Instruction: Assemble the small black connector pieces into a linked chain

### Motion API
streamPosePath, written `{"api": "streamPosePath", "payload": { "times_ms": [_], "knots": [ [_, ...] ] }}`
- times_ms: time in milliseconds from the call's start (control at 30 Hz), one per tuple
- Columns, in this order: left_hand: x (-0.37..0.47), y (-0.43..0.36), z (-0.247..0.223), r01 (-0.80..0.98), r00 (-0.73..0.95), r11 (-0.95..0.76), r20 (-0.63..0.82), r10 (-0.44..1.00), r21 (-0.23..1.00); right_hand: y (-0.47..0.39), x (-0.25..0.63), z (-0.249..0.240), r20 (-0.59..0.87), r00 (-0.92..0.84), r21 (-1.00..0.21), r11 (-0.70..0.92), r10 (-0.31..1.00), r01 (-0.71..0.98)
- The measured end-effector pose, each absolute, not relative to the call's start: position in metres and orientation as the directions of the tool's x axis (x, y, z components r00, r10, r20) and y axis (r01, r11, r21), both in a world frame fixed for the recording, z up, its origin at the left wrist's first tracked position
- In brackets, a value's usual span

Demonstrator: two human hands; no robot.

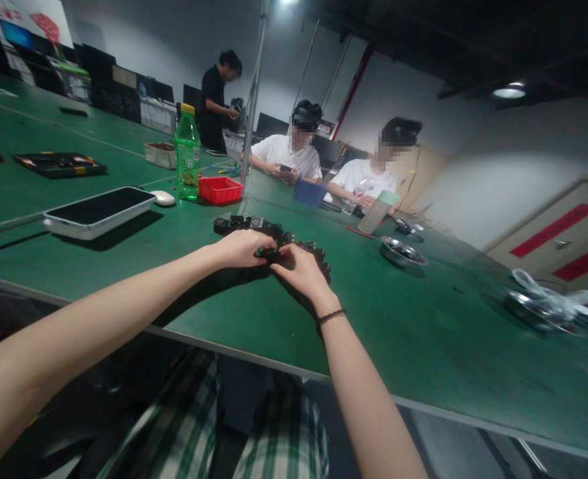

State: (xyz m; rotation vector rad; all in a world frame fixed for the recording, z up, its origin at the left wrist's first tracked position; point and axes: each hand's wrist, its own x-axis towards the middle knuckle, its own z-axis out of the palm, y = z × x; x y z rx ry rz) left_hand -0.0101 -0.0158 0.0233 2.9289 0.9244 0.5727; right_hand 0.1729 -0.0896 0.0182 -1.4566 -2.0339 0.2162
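At the centre of the frame, a cluster of small black blocky parts [320, 253] lies on the green flat-topped table [448, 339], immediately beyond the right hand [301, 269]. A row of larger black blocks [239, 225] lies just beyond the left hand [247, 249]. Both hands are partly closed, fingertips nearly meeting; whether either grips a part cannot be determined. Left of centre, a green transparent plastic bottle [187, 156] stands beside a red rectangular tray [223, 194].
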Motion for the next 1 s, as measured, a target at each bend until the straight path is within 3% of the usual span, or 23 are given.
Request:
{"api": "streamPosePath", "payload": {
  "times_ms": [1000],
  "knots": [
    [-0.012, -0.0179, 0.0263, 0.584, 0.743, -0.8, 0.306, 0.595, 0.138, -0.0859, 0.1758, 0.0138, 0.406, -0.2, -0.469, 0.391, 0.892, 0.792]
  ]
}}
